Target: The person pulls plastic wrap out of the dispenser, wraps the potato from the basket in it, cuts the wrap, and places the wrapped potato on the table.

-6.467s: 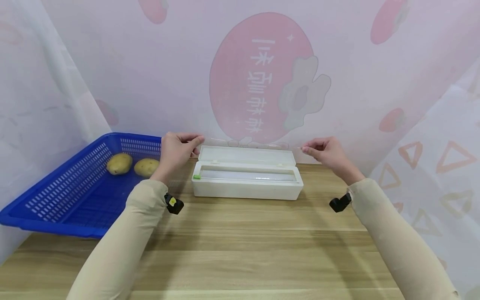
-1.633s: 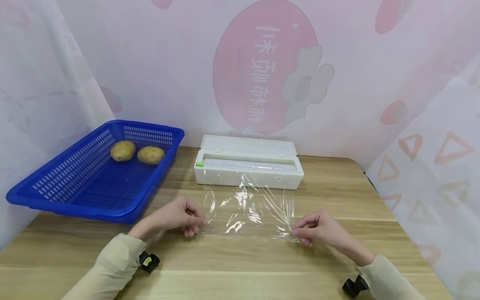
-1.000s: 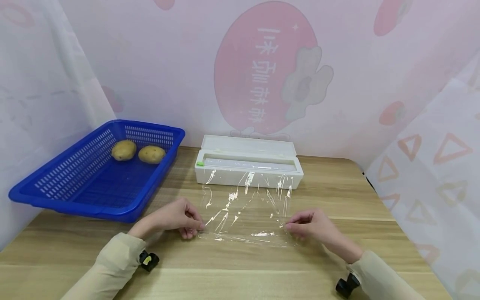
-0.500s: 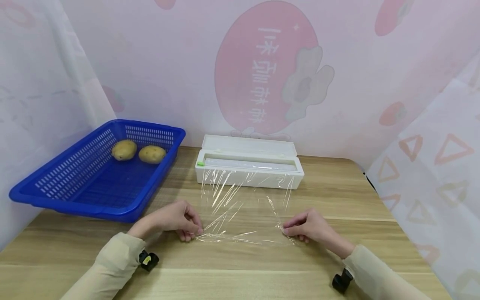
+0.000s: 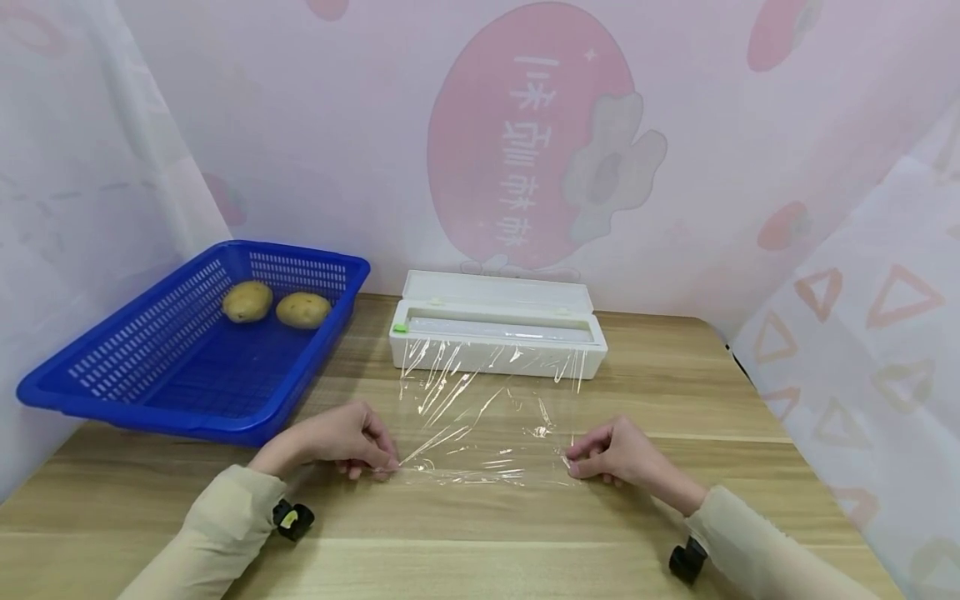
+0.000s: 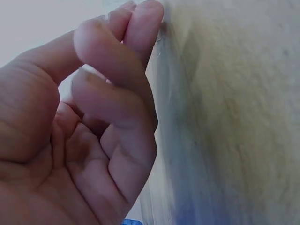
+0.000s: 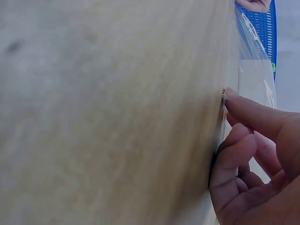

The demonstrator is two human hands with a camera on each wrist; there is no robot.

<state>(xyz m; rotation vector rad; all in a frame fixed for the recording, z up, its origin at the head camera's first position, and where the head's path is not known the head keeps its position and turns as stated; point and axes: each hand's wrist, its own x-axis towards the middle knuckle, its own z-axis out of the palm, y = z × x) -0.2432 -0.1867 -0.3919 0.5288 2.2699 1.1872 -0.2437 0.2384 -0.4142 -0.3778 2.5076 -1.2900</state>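
Note:
A clear sheet of cling film (image 5: 480, 425) stretches from the front of a white cling film dispenser box (image 5: 498, 360) toward me, low over the table. My left hand (image 5: 348, 442) pinches its near left corner between thumb and forefinger. At the near right corner my right hand (image 5: 618, 458) pinches the film the same way. The box's lid (image 5: 497, 292) stands raised at the back, and the white roll (image 5: 498, 329) shows inside. In the right wrist view the film (image 7: 253, 37) runs past the thumb tip; in the left wrist view the other fingers (image 6: 122, 103) are curled in.
A blue plastic basket (image 5: 217, 429) stands on the left of the wooden table (image 5: 525, 550). Two potatoes, one left (image 5: 247, 301) and one right (image 5: 303, 310), lie at its far end. A green slider (image 5: 401, 328) sits on the box's left. A printed cloth (image 5: 337, 125) hangs behind.
From behind the box, both hands have come toward me, drawing the film out over its front. Lately the right hand has shifted slightly left, the left hand slightly left, and the film lies flatter.

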